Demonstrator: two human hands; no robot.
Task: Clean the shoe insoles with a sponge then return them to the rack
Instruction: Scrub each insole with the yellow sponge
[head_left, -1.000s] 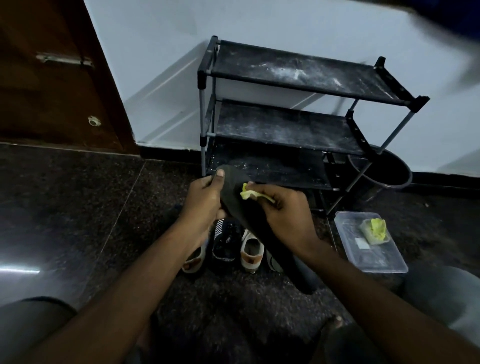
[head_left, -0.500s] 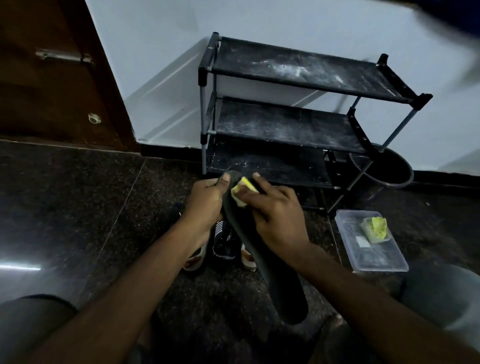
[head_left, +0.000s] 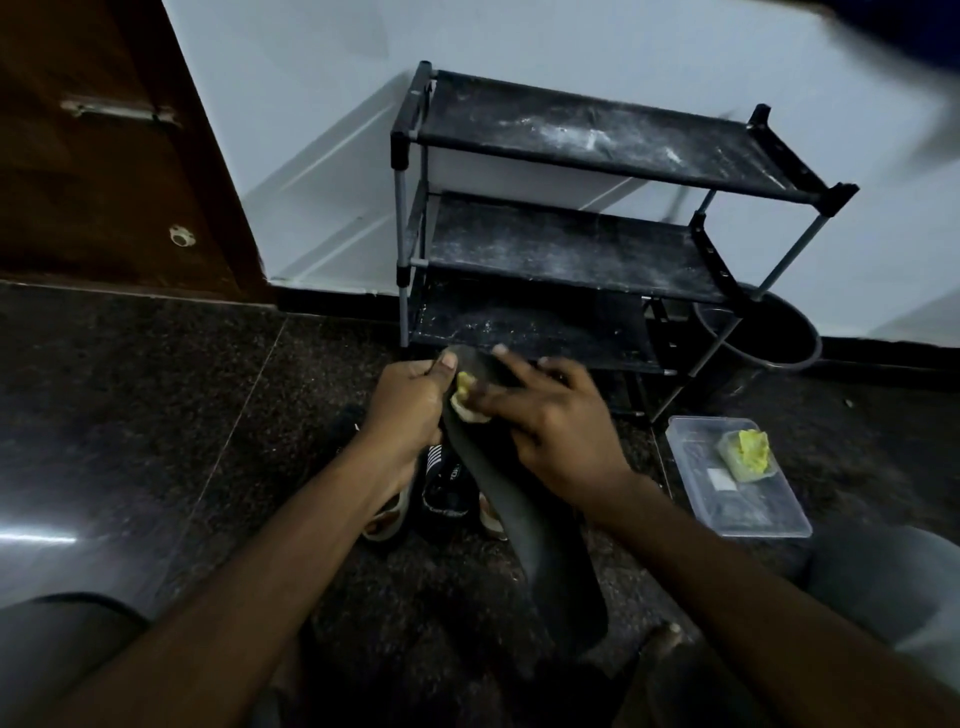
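Change: sponge (head_left: 464, 395) has slid left across the insole (head_left: 519, 509), ending beside the left hand (head_left: 415, 400).
Insole: slants up and away between both hands.
Left hand: grips the insole's top edge.
Right hand (head_left: 550, 423): fingers spread flat, pressing the sponge down.
Shoes (head_left: 441, 483): under the hands.
Box (head_left: 769, 514): clear, on the floor right of the right hand.
Rack (head_left: 571, 249): just beyond the hands.

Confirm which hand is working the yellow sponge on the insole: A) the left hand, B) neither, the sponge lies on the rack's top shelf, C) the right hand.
C: the right hand presses the sponge onto the insole with spread fingers, while the left hand grips the insole's top end.
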